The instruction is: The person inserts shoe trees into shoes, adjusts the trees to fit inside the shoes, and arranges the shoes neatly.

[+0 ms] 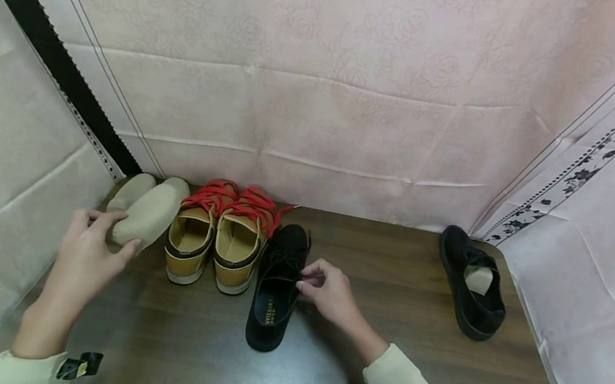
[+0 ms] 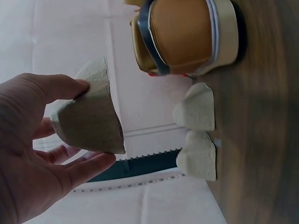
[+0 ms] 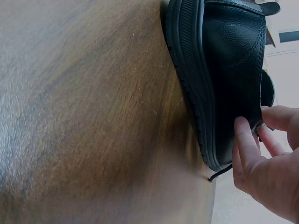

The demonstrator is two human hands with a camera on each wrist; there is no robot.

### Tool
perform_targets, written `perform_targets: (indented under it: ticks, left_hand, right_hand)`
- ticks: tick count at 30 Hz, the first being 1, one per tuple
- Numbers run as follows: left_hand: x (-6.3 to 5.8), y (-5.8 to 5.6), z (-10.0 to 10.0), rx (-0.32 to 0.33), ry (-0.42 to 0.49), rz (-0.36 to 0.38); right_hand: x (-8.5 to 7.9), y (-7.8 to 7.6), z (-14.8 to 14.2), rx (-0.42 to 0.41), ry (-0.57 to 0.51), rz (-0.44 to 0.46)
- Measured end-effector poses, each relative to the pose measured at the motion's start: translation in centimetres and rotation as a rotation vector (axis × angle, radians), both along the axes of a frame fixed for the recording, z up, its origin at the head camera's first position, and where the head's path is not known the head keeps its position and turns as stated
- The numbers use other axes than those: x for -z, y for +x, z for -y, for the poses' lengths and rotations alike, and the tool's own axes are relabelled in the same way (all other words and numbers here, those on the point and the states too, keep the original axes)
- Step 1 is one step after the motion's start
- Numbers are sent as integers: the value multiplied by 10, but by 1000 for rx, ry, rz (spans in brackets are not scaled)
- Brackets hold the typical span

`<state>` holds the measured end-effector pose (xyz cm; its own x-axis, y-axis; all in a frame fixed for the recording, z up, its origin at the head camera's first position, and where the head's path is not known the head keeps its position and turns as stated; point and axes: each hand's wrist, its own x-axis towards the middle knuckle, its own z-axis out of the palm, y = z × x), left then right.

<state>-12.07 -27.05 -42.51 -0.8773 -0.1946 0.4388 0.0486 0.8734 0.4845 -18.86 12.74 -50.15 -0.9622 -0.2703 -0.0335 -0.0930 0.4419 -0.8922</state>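
Observation:
My left hand [image 1: 90, 250] grips a beige moulded-pulp shoe insert [image 1: 152, 213], thumb on one side and fingers on the other. In the left wrist view this insert [image 2: 93, 114] is held up off the floor. Two more inserts [image 2: 198, 108] stand beside the wall there. My right hand [image 1: 333, 292] pinches the side edge of a black lace-up shoe [image 1: 266, 329] near its laces. That shoe stands on the floor, toe to the wall, its insole visible. In the right wrist view the fingertips [image 3: 240, 123] press the black shoe's upper [image 3: 233, 46].
A pair of tan shoes [image 1: 185, 263] with red laces [image 1: 256, 205] stands left of the black shoe. Far right, another black shoe [image 1: 479, 322] has a beige insert [image 1: 478, 279] inside. Pale patterned sheeting [image 1: 319, 125] covers the walls around the wooden floor [image 1: 181, 348].

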Motion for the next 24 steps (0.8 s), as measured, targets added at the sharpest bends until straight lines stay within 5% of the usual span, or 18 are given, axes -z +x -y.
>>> perform_targets:
  ticks: [24]
  left_hand:
    - [-9,-3,-38,156,-16,-25]
  right_hand:
    - [-1,-1,0,-5,19,-16]
